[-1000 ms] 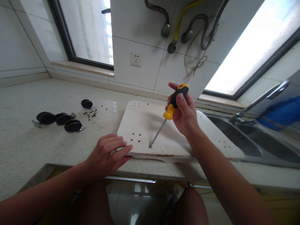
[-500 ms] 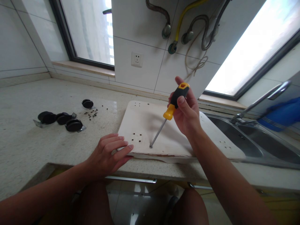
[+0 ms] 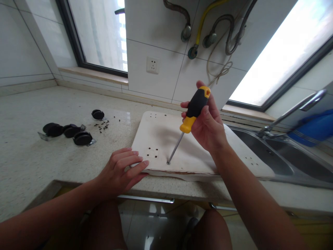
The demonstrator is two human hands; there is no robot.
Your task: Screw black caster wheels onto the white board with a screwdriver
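Observation:
In the head view, a white board point(image 3: 166, 135) with rounded corners and small groups of holes lies flat on the counter. My right hand point(image 3: 209, 128) holds a screwdriver point(image 3: 195, 106) by its black and yellow handle, thumb on one side and fingers on the other. The metal shaft slants down to the left, its tip on a screw point(image 3: 168, 163) near the board's front edge. My left hand point(image 3: 125, 168) grips the board's front left corner, fingers lying on top; its thumb is mostly hidden.
Several black casters point(image 3: 82, 138) lie on the speckled counter point(image 3: 65, 163) at the left, beside a scatter of small screws point(image 3: 105, 127). A steel sink point(image 3: 288, 166) with a faucet point(image 3: 293, 113) borders the board's right end. Hoses point(image 3: 200, 24) hang on the tiled wall behind.
The fingers of my right hand have loosened and shifted around the handle, which has turned a little. The screwdriver tip stays on the screw, and my left hand keeps its place.

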